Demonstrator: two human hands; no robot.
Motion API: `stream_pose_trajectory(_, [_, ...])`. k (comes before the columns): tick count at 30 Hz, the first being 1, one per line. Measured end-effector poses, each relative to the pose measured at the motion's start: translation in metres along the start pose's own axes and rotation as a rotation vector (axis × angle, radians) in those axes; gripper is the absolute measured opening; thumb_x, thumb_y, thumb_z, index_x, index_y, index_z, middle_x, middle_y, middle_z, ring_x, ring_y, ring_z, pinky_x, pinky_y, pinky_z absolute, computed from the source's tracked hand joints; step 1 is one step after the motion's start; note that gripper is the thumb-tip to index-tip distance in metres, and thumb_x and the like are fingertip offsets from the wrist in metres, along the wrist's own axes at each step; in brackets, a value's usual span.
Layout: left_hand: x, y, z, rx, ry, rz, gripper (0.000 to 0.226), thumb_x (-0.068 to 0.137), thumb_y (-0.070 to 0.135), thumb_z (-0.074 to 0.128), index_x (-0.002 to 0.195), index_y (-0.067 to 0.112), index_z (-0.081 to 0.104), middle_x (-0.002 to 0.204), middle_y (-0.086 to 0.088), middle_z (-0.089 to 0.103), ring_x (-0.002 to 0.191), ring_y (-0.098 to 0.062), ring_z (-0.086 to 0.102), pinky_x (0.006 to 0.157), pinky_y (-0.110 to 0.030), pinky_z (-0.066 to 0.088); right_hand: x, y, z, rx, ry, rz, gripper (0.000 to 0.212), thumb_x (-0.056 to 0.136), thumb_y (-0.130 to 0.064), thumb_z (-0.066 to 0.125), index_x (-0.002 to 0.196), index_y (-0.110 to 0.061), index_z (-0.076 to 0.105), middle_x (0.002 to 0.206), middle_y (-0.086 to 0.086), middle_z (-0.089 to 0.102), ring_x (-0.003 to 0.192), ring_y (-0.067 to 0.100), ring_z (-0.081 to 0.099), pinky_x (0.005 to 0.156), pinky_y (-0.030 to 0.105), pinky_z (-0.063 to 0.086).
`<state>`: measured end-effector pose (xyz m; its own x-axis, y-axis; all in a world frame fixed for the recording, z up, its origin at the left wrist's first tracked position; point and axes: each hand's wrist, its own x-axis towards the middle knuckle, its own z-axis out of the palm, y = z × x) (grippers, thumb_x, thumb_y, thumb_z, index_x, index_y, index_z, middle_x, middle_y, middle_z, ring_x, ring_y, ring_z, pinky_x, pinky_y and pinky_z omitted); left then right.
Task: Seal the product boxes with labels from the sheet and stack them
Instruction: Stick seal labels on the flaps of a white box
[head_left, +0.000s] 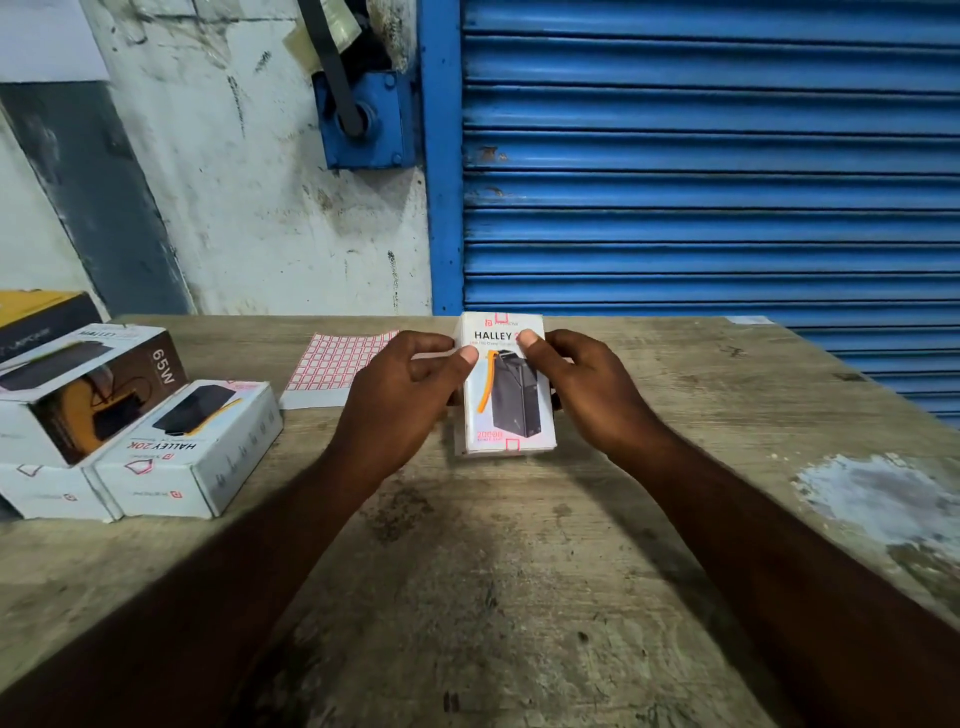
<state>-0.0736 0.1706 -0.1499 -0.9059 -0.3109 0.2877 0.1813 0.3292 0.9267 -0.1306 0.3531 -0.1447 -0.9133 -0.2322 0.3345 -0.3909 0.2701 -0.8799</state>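
Two bare forearms run up from the bottom edge over a worn, stained wooden tabletop (519, 597), which has a pale scuffed patch (872, 499) at right.

Left grip (410, 395) and right grip (587, 387) both curl round one white rectangular product box (506, 400) at centre, one on each long side. Thumbs press on the printed face beside the "HALLEY" title. The other fingers wrap behind and are mostly hidden.

Box long axis runs straight away from the person. Printed face is up toward the camera, title end far, "20000" end near. Red-outlined near-edge label (512, 444) and red-outlined far-edge label (501, 318) sit on the box ends. Right thumb covers the tail of the title. Can't tell whether the near end rests on the tabletop or sits just above it; the hands are motion-blurred.

Left side: a white "HALLEY 20K" box (192, 447) lies flat with its print upside down to the viewer. It touches a second white box (47, 493) that the frame edge cuts. A white-and-brown "65W" box (88, 384) sits on top of that one. A black-and-yellow carton (41, 312) behind is cut off too.

Farther: a sheet of red-outlined labels (332, 364) lies flat just behind the left grip, which hides its right corner.

Beyond the tabletop: scuffed white wall (234, 208), blue metal bracket with a black handle (363, 119), blue roller shutter (701, 156).
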Motion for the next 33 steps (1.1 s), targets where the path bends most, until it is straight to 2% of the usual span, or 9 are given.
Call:
stream_pose_trajectory(4, [-0.003,0.000,0.003,-0.166,-0.123,-0.182,0.029,0.093,0.035,0.071,0.116,0.018,0.064,0.106,-0.002,0.077,0.089,-0.016,0.077,0.076,-0.045,0.064,0.001,0.004,0.002,0.027,-0.003,0.155,0.050,0.095,-0.053,0.062,0.086,-0.005,0.069,0.086,0.009,0.077,0.083,0.031,0.074,0.080,0.051,0.059])
stream_pose_trajectory(8, [0.000,0.000,0.001,-0.213,-0.176,-0.224,0.027,0.094,0.032,0.070,0.117,0.017,0.068,0.105,0.001,0.078,0.096,-0.013,0.075,0.078,-0.045,0.063,0.000,0.004,0.003,0.140,0.022,0.226,0.040,0.093,-0.046,0.068,0.073,-0.012,0.067,0.085,0.012,0.078,0.084,0.033,0.075,0.082,0.050,0.061])
stream_pose_trajectory(12, [0.000,-0.002,0.001,-0.240,-0.130,-0.231,0.025,0.093,0.033,0.071,0.111,0.015,0.071,0.104,-0.002,0.078,0.096,-0.013,0.075,0.074,-0.042,0.064,0.002,0.009,0.010,0.153,0.100,0.228,0.033,0.093,-0.043,0.069,0.078,-0.014,0.068,0.086,0.005,0.078,0.085,0.028,0.075,0.080,0.048,0.062])
stream_pose_trajectory(16, [-0.001,-0.001,0.002,-0.261,-0.090,-0.265,0.025,0.094,0.036,0.070,0.103,0.012,0.072,0.101,-0.001,0.078,0.099,-0.015,0.074,0.072,-0.041,0.064,-0.002,0.009,0.010,0.176,0.042,0.185,0.018,0.096,-0.032,0.066,0.088,-0.019,0.076,0.090,0.000,0.078,0.088,0.022,0.074,0.077,0.039,0.059])
stream_pose_trajectory(21, [-0.007,-0.002,0.011,-0.277,-0.102,-0.313,0.035,0.091,0.042,0.073,0.108,0.012,0.069,0.102,-0.003,0.078,0.097,-0.018,0.075,0.075,-0.044,0.064,-0.022,0.009,-0.007,0.256,-0.015,0.167,0.016,0.099,-0.024,0.062,0.100,-0.018,0.077,0.093,0.002,0.079,0.081,0.015,0.073,0.071,0.027,0.057])
stream_pose_trajectory(27, [-0.014,0.008,0.034,-0.332,-0.104,-0.310,0.033,0.092,0.036,0.072,0.110,0.009,0.068,0.101,-0.007,0.078,0.093,-0.021,0.076,0.079,-0.036,0.063,-0.026,0.011,-0.023,0.263,0.059,0.190,0.015,0.098,-0.024,0.063,0.099,-0.017,0.077,0.094,0.003,0.079,0.085,0.020,0.074,0.078,0.038,0.057])
stream_pose_trajectory(31, [-0.023,0.020,0.050,-0.383,-0.142,-0.296,0.023,0.095,0.029,0.069,0.105,0.009,0.070,0.097,-0.006,0.079,0.083,-0.012,0.076,0.064,-0.023,0.060,-0.028,0.015,-0.043,0.262,0.093,0.224,0.019,0.098,-0.025,0.063,0.099,-0.011,0.076,0.097,0.010,0.078,0.095,0.032,0.073,0.086,0.045,0.057])
stream_pose_trajectory(33, [-0.026,0.025,0.063,-0.396,-0.161,-0.296,0.019,0.095,0.026,0.069,0.104,0.009,0.071,0.098,-0.007,0.079,0.082,-0.011,0.076,0.065,-0.022,0.060,-0.030,0.018,-0.056,0.263,0.104,0.239,0.021,0.098,-0.023,0.063,0.103,-0.007,0.076,0.100,0.013,0.078,0.097,0.034,0.073,0.084,0.043,0.057])
